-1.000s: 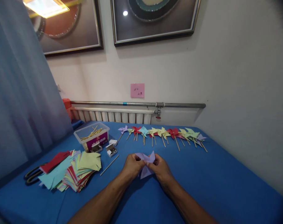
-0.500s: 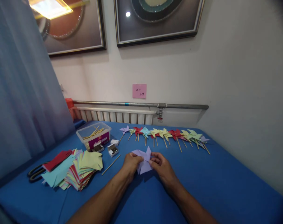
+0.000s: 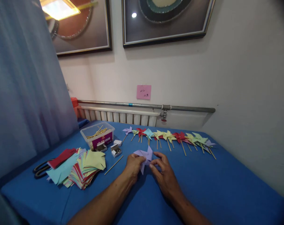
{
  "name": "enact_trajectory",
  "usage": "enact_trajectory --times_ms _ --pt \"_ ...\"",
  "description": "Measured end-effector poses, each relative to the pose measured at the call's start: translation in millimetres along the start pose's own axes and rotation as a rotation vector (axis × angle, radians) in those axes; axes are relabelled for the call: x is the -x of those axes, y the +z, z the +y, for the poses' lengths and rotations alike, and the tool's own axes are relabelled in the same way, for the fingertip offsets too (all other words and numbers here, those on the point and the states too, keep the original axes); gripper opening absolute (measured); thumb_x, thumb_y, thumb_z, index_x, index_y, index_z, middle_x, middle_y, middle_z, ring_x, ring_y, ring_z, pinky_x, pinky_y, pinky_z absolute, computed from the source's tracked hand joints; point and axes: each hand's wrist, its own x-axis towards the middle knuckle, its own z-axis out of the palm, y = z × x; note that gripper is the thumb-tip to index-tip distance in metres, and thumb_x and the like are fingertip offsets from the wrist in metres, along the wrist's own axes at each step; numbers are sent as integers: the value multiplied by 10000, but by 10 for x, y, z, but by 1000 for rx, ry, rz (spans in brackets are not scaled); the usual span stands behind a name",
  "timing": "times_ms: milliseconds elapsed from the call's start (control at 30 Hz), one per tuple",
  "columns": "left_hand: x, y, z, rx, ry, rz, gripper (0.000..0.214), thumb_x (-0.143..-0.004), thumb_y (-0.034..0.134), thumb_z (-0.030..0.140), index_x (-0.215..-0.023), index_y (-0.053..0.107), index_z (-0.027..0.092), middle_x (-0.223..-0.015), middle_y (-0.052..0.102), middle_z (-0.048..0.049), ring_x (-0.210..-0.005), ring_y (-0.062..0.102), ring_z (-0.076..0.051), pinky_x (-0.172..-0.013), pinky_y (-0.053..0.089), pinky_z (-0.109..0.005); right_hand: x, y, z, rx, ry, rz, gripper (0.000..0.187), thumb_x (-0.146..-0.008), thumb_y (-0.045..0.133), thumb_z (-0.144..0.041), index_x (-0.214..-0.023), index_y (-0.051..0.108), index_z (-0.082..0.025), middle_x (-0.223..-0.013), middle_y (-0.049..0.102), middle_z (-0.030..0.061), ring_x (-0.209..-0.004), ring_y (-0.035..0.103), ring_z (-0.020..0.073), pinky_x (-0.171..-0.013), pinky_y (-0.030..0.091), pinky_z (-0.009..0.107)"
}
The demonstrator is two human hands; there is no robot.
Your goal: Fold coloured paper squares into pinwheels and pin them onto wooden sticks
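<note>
A purple paper pinwheel with folded blades is raised over the blue-covered table. My left hand pinches it near the centre, thumb on top. At its right side is my right hand, thumb and fingers apart, fingertips at or just touching the paper's edge. Left of my hands a thin wooden stick lies on the cloth. Beyond it stand small open boxes, one white with small metallic bits inside, another against the tub.
A clear plastic tub holds many sticks. Stacked cut paper sheets and black-handled scissors lie at left. Finished pinwheels on sticks form a row along the back. A blue curtain hangs at left; a pipe runs along the wall.
My right thumb and fingers have loosened from the purple pinwheel and spread apart. Its lower right blade is now folded in toward the centre. The whole view has shifted slightly.
</note>
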Motion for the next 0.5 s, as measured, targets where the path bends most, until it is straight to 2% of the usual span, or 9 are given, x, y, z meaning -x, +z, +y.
enact_trajectory --times_ms 133,233,333,500 --pt "37 39 27 -39 -15 61 170 -566 778 220 -676 682 133 -594 667 -23 -511 545 -125 -513 407 -239 -57 7 95 -89 141 21 253 -836 652 -473 -759 741 -250 -1313 633 132 -1254 588 323 -1067 450 471" --pt "60 65 46 -67 -13 66 138 -568 760 214 -656 696 131 -579 663 -22 -496 536 -123 -501 401 -240 -82 38 165 -135 213 28 244 -774 704 -465 -672 729 -245 -1295 666 131 -1247 592 332 -1093 418 475" --pt "85 86 66 -66 -12 65 124 -560 746 193 -658 712 125 -585 673 -27 -495 543 -124 -503 405 -240 -90 64 177 -149 256 42 228 -733 726 -420 -592 705 -242 -1281 688 136 -1243 596 343 -1138 360 490" --pt "119 103 93 -57 -24 76 112 -544 732 172 -646 717 128 -579 683 -28 -498 557 -131 -497 411 -236 -99 70 139 -138 285 35 206 -705 703 -371 -548 678 -241 -1290 701 150 -1275 582 355 -1139 349 491"
